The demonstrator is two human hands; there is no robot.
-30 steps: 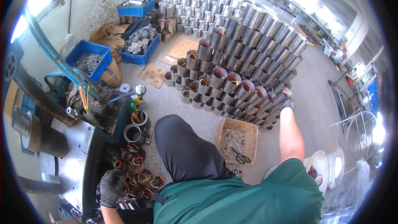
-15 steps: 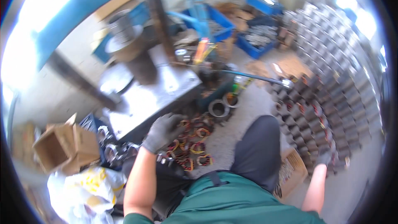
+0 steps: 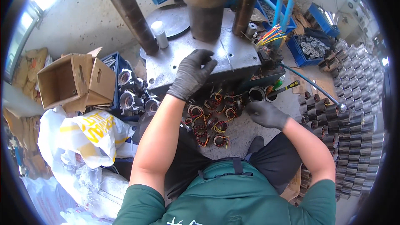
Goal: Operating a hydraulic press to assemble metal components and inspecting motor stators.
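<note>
Since half a second ago the view has swung forward and steadied, so the metal press table (image 3: 233,54) now sits dead ahead instead of off to the upper left. The left hand (image 3: 192,74), in a dark grey glove, has risen from the heap of wound stator coils (image 3: 212,118) on the floor and now lies on the front edge of the press table, fingers curled loosely against the steel with nothing visibly between them. The right hand (image 3: 266,114), which was far out at the right edge by the stacked cylinders, has come in close and now rests low at the right end of the coil heap, just below a metal ring (image 3: 257,94) standing on the floor. Its gloved fingers are bent inward, but whether they pinch a coil cannot be told.

The coils, with copper windings and coloured leads, lie directly below the left hand and just left of the right hand, between the person's knees and the press base. Above the left hand rises the thick press cylinder (image 3: 207,6). Right of the right hand stand rows of grey metal housings (image 3: 354,112). Well left of the left hand sits an open cardboard box (image 3: 71,81).
</note>
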